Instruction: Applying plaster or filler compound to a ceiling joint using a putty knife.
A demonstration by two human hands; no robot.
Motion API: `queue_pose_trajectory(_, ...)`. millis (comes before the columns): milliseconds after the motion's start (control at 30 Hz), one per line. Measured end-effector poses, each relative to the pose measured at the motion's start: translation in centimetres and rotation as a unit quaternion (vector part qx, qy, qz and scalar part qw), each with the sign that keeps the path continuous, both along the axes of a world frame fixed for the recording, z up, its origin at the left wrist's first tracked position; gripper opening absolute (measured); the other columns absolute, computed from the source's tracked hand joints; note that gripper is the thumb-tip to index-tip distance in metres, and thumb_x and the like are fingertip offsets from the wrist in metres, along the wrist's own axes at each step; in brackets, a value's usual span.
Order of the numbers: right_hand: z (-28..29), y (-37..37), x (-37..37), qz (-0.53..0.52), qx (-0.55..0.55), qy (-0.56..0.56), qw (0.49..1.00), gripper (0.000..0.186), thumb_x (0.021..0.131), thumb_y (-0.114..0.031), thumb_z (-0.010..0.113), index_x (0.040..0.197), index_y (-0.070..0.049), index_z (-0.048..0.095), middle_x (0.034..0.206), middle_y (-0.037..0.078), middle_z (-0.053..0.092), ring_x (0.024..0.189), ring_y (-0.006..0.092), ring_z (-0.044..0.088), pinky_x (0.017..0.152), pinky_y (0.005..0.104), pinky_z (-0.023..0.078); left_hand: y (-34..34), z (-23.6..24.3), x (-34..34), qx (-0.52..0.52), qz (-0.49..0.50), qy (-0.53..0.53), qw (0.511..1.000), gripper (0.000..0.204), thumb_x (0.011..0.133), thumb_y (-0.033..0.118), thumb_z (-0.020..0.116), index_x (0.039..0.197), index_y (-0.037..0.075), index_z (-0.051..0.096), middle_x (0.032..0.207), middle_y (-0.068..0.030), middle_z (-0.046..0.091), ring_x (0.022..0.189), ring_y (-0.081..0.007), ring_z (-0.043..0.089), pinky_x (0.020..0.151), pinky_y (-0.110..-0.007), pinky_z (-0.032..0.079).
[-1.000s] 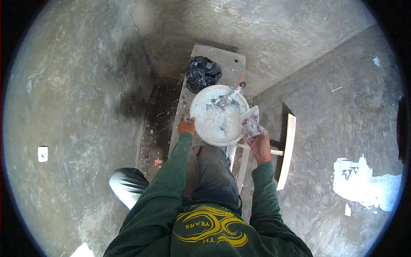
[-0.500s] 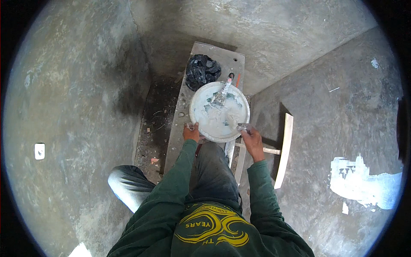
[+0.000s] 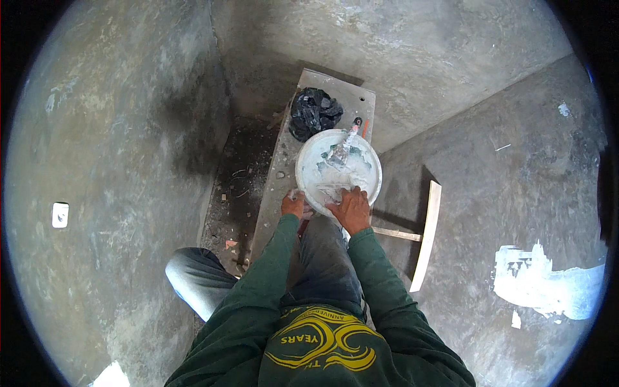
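A round white basin (image 3: 300,173) holds thick white paste and rests on the plank bench in front of me. My left hand (image 3: 293,204) is closed on its near-left rim. Over the near-right part of the basin, my right hand (image 3: 352,209) is closed, fingers curled down, on what looks like a flat scraper (image 3: 332,188) coated in paste; most of it is hidden. A paste-smeared putty knife (image 3: 351,133) leans in the far side of the basin, its dark handle end above the rim.
Behind the basin, a crumpled black plastic bag (image 3: 314,113) lies on the grey bench (image 3: 335,82), with an orange stick (image 3: 365,128) at the right edge. A wooden T-shaped piece (image 3: 427,235) is by the right wall. Rubble covers the floor strip (image 3: 242,184) at left.
My right hand has moved left and inward, from the basin's right rim to over the paste, turning its back upward. My left hand stays at the rim. The view has shifted slightly.
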State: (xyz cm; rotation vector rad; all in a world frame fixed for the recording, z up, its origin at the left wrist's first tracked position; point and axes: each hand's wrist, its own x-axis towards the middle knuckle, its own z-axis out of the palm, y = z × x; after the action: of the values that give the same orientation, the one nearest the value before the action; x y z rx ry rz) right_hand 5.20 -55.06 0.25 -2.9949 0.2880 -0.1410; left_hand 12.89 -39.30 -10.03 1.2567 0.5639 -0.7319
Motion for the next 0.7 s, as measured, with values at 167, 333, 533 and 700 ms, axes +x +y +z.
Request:
queue_pose_trajectory(167,-0.6,0.1,0.5,-0.003,0.013,0.068,0.998,0.061,0.077,-0.050,0.079,0.105,0.003,0.070,0.102,0.027,0.062,0.096,0.0419,0.059,0.087,0.0503,0.047,0.4,-0.5,0.7,-0.021,-0.053,0.012,0.998,0.044,0.100,0.019,0.061,0.139,0.004,0.048,0.116,-0.0194,0.063,0.094,-0.0358,0.071,0.071,-0.051,0.064)
queue_pose_trajectory(333,-1.1,1.4,0.6,0.042,-0.055,0.037,0.997,0.060,0.077,-0.054,0.078,0.095,0.002,0.068,0.094,0.025,0.063,0.093,0.0421,0.060,0.082,0.0527,0.049,1.7,-0.2,1.6,-0.008,-0.083,-0.009,0.996,0.044,0.098,0.018,0.064,0.136,0.000,0.051,0.116,-0.0219,0.064,0.091,-0.0329,0.072,0.067,-0.045,0.064)
queue_pose_trajectory(533,-0.9,0.8,1.2,0.087,-0.037,0.059,0.994,0.064,0.078,-0.058,0.076,0.098,0.003,0.069,0.098,0.027,0.065,0.086,0.0436,0.063,0.076,0.0527,0.052,2.1,2.0,1.8,0.109,-0.083,-0.043,0.990,0.032,0.098,0.014,0.063,0.128,0.003,0.058,0.104,-0.0195,0.070,0.082,-0.0311,0.074,0.065,-0.045,0.065)
queue_pose_trajectory(700,2.8,-3.7,2.6,-0.026,0.192,0.154,0.969,0.066,0.090,-0.055,0.066,0.119,0.004,0.068,0.122,0.022,0.067,0.094,0.0377,0.070,0.081,0.0505,0.056,2.1,2.4,1.6,0.111,-0.079,-0.024,0.990,0.042,0.098,0.014,0.062,0.137,0.002,0.051,0.119,-0.0222,0.065,0.085,-0.0325,0.074,0.070,-0.046,0.066)
